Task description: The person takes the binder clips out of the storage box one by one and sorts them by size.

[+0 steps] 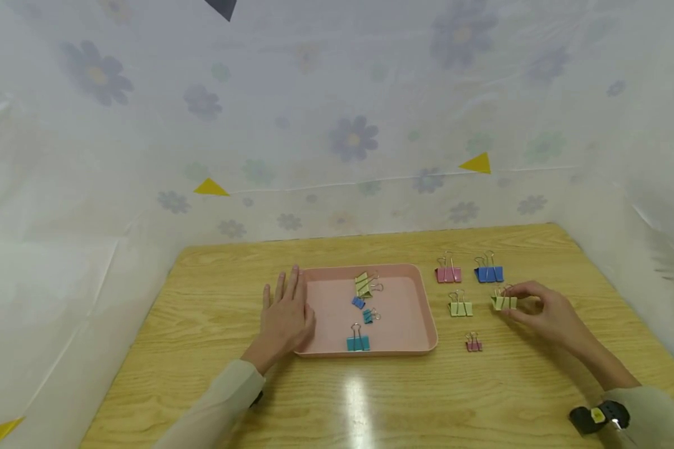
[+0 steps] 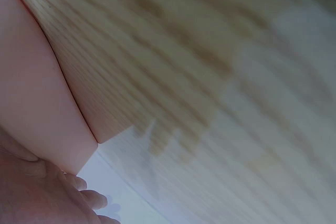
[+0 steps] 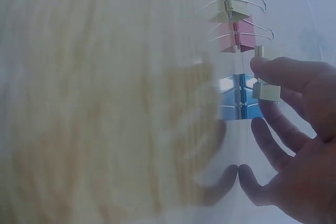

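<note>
My left hand lies with straight fingers along the left rim of a pink tray. In the left wrist view the palm is against the tray's side wall. On the right of the table, my right hand pinches a pale yellow-green binder clip between thumb and fingers. The right wrist view shows this clip partly covered by the fingers. Another yellow-green binder clip stands to its left, a blue binder clip behind it.
A pink binder clip stands at the back and a small pink one nearer the front. Inside the tray lie a yellow-green clip, a small blue clip, a small teal clip and a larger teal clip.
</note>
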`<state>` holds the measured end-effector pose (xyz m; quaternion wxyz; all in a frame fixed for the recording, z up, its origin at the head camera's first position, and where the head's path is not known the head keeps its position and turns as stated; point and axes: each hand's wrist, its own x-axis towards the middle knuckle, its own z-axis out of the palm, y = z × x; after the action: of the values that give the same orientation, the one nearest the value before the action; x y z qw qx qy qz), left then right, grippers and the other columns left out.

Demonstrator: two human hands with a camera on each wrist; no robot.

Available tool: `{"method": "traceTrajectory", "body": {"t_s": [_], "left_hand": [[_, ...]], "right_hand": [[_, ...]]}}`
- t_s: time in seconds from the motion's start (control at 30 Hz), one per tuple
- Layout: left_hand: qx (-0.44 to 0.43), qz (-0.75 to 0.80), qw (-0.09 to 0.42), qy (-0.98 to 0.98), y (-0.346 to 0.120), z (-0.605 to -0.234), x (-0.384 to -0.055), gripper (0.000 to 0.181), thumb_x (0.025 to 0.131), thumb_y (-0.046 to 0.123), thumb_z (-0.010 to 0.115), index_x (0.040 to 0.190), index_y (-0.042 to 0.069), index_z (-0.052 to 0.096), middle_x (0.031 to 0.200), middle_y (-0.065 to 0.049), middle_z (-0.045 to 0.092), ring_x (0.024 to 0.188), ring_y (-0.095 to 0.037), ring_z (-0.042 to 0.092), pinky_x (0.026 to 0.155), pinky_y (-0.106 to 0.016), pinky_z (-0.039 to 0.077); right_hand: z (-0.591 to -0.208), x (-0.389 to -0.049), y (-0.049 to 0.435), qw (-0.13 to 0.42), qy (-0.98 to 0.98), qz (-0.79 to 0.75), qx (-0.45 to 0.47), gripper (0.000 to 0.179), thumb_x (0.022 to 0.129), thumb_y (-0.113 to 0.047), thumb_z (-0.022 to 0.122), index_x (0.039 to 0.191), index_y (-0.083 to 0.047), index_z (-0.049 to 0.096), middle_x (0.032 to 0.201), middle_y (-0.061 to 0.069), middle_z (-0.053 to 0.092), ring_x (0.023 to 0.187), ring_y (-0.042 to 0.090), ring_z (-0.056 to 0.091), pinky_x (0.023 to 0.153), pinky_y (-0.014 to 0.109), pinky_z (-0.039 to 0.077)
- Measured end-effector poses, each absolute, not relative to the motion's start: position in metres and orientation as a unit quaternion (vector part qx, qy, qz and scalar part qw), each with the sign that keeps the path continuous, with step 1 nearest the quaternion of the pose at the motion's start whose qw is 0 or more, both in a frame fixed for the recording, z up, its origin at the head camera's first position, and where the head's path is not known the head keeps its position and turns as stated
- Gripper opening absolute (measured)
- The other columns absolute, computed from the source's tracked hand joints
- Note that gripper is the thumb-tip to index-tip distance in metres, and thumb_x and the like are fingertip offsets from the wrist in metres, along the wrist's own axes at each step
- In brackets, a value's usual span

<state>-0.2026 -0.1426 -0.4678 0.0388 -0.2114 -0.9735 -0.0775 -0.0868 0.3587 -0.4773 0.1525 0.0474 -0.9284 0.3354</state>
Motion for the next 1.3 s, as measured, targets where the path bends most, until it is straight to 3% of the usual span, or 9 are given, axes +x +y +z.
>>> {"method": "traceTrajectory", "body": {"t_s": [0.13, 0.23, 0.33, 0.4, 0.53, 0.87, 1.1, 1.2, 1.3], "left_hand": [[-0.211, -0.078, 0.038, -0.974, -0.142, -0.467, -0.202, 0.068, 0.103, 0.026, 0.042, 0.163, 0.001, 0.022, 0.170, -0.014, 0.018, 0.155, -0.040, 0.015, 0.119, -0.066, 0.012], [-0.212, -0.077, 0.038, -0.973, -0.142, -0.467, -0.202, 0.068, 0.103, 0.025, 0.042, 0.163, 0.001, 0.022, 0.170, -0.014, 0.018, 0.155, -0.040, 0.016, 0.119, -0.066, 0.012], [-0.216, -0.077, 0.042, -0.973, -0.142, -0.466, -0.203, 0.067, 0.103, 0.024, 0.042, 0.162, 0.001, 0.023, 0.170, -0.015, 0.019, 0.155, -0.041, 0.017, 0.119, -0.067, 0.013], [-0.217, -0.078, 0.043, -0.972, -0.141, -0.466, -0.203, 0.066, 0.103, 0.023, 0.042, 0.162, 0.000, 0.023, 0.169, -0.015, 0.020, 0.154, -0.041, 0.017, 0.119, -0.067, 0.013], [-0.215, -0.077, 0.039, -0.973, -0.141, -0.466, -0.203, 0.067, 0.103, 0.024, 0.042, 0.162, 0.000, 0.023, 0.170, -0.015, 0.019, 0.154, -0.041, 0.017, 0.119, -0.067, 0.012], [-0.210, -0.074, 0.031, -0.974, -0.142, -0.466, -0.202, 0.067, 0.103, 0.025, 0.041, 0.163, 0.001, 0.021, 0.170, -0.014, 0.017, 0.155, -0.040, 0.015, 0.119, -0.066, 0.011], [-0.209, -0.077, 0.031, -0.974, -0.142, -0.466, -0.201, 0.067, 0.104, 0.026, 0.042, 0.163, 0.002, 0.022, 0.171, -0.013, 0.016, 0.155, -0.040, 0.015, 0.120, -0.066, 0.011], [-0.211, -0.079, 0.031, -0.974, -0.142, -0.466, -0.201, 0.067, 0.104, 0.026, 0.042, 0.163, 0.002, 0.022, 0.170, -0.014, 0.016, 0.155, -0.040, 0.014, 0.120, -0.066, 0.011], [-0.212, -0.079, 0.032, -0.973, -0.143, -0.466, -0.202, 0.067, 0.104, 0.026, 0.042, 0.163, 0.002, 0.022, 0.170, -0.014, 0.017, 0.155, -0.040, 0.014, 0.120, -0.066, 0.011]], "right_hand": [[-0.479, -0.087, 0.359, 0.127, -0.939, 0.319, 0.034, 0.031, 0.083, -0.015, 0.087, 0.110, -0.007, 0.074, 0.112, 0.010, 0.072, 0.101, -0.009, 0.054, 0.084, 0.018, 0.046], [-0.480, -0.087, 0.359, 0.100, -0.947, 0.304, 0.025, 0.034, 0.084, -0.020, 0.086, 0.111, -0.004, 0.073, 0.114, 0.019, 0.071, 0.104, 0.016, 0.064, 0.086, 0.037, 0.052], [-0.479, -0.087, 0.358, 0.082, -0.951, 0.297, 0.017, 0.037, 0.084, -0.021, 0.086, 0.112, -0.001, 0.073, 0.116, 0.024, 0.070, 0.104, 0.042, 0.065, 0.086, 0.054, 0.052], [-0.479, -0.086, 0.358, 0.075, -0.950, 0.303, 0.016, 0.037, 0.085, -0.019, 0.085, 0.112, 0.001, 0.072, 0.116, 0.026, 0.069, 0.105, 0.047, 0.063, 0.085, 0.059, 0.051], [-0.477, -0.086, 0.357, 0.077, -0.950, 0.303, 0.022, 0.034, 0.084, -0.018, 0.085, 0.111, -0.002, 0.073, 0.115, 0.023, 0.070, 0.103, 0.042, 0.065, 0.083, 0.052, 0.053], [-0.475, -0.087, 0.359, 0.090, -0.950, 0.298, 0.034, 0.030, 0.084, -0.020, 0.086, 0.109, -0.008, 0.075, 0.113, 0.014, 0.072, 0.098, 0.006, 0.060, 0.079, 0.023, 0.050], [-0.472, -0.086, 0.361, 0.090, -0.947, 0.306, 0.037, 0.047, 0.084, -0.021, 0.086, 0.124, -0.003, 0.069, 0.113, 0.017, 0.072, 0.101, 0.016, 0.063, 0.078, 0.024, 0.052], [-0.471, -0.086, 0.361, 0.119, -0.943, 0.306, 0.047, 0.049, 0.084, -0.016, 0.086, 0.127, -0.002, 0.067, 0.114, 0.019, 0.070, 0.099, 0.011, 0.061, 0.076, 0.032, 0.056], [-0.467, -0.085, 0.359, 0.148, -0.938, 0.308, 0.054, 0.049, 0.085, -0.013, 0.085, 0.129, -0.002, 0.066, 0.119, 0.019, 0.066, 0.102, 0.003, 0.055, 0.077, 0.028, 0.055]]}}
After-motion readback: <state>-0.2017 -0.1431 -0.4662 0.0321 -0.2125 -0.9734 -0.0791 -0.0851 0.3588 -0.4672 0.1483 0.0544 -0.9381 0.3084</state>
